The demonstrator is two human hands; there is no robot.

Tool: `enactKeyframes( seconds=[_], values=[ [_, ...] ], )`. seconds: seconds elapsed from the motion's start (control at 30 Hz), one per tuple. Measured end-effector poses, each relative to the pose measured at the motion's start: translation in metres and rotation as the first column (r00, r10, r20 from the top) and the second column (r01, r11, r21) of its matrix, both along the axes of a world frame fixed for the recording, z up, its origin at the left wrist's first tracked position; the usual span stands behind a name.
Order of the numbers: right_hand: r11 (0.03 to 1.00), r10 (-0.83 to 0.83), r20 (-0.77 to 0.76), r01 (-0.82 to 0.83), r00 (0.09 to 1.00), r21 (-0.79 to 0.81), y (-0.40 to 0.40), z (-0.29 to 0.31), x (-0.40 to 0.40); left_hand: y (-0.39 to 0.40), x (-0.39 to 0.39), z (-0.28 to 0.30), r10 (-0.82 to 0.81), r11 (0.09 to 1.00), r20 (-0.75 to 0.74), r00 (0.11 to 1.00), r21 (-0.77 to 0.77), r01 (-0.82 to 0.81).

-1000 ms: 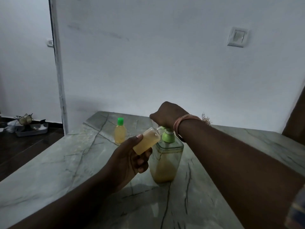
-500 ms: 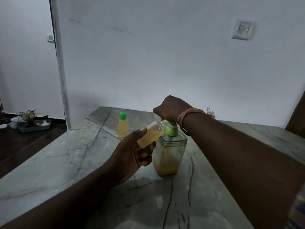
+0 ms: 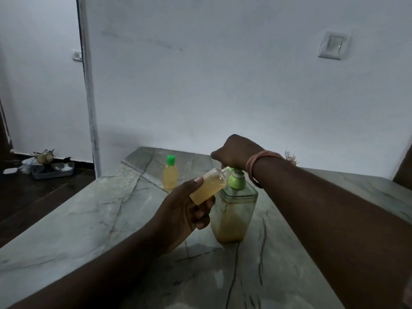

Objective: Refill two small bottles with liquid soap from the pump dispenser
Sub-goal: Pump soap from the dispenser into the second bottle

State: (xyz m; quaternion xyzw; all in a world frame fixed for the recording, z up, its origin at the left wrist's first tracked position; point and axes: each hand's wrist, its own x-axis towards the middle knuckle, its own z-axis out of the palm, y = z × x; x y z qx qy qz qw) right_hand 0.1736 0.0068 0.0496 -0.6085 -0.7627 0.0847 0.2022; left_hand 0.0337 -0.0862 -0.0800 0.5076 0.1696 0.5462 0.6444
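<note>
The uncapped small bottle (image 3: 208,188) is held tilted above the middle of the tabletop (image 3: 89,210), its open neck brought up to the spout of the pump dispenser (image 3: 234,210); it appears well over half full of amber soap. It is gripped by the left hand (image 3: 185,210), whose thumb lies along the upper side and whose fingers are curled beneath the body. The green pump head (image 3: 236,181) is covered by the right hand (image 3: 234,152), which is curled over it in a pressing posture; whether the plunger is fully depressed cannot be determined, as the spout tip and the bottle mouth are hidden beneath that hand. The dispenser stands upright near the tabletop centre, its lower half filled with soap. The second small bottle (image 3: 170,176), closed with a green cap and apparently already filled, stands upright toward the far edge, well apart from the dispenser. Several faults are judged possible. Soap may be discharged beside the narrow neck if alignment is lost, since the junction cannot be observed. Overflow is likely if pumping is continued at this fill level. The dispenser may be tipped or slid by an off-centre press, as its base is not steadied by either hand.
</note>
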Motion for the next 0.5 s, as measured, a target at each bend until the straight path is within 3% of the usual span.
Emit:
enactKeyframes(
  seconds=[0.2,0.5],
  values=[
    [0.993,-0.036,-0.121,0.049,0.992,0.106,0.002,-0.010,0.004,0.002,-0.001,-0.002,-0.042,0.999,0.011,0.999,0.010,0.042],
    [0.997,-0.017,0.060,0.013,0.998,0.075,0.003,0.000,-0.002,0.000,-0.001,-0.001,-0.013,1.000,0.011,1.000,0.011,0.013]
  ],
)
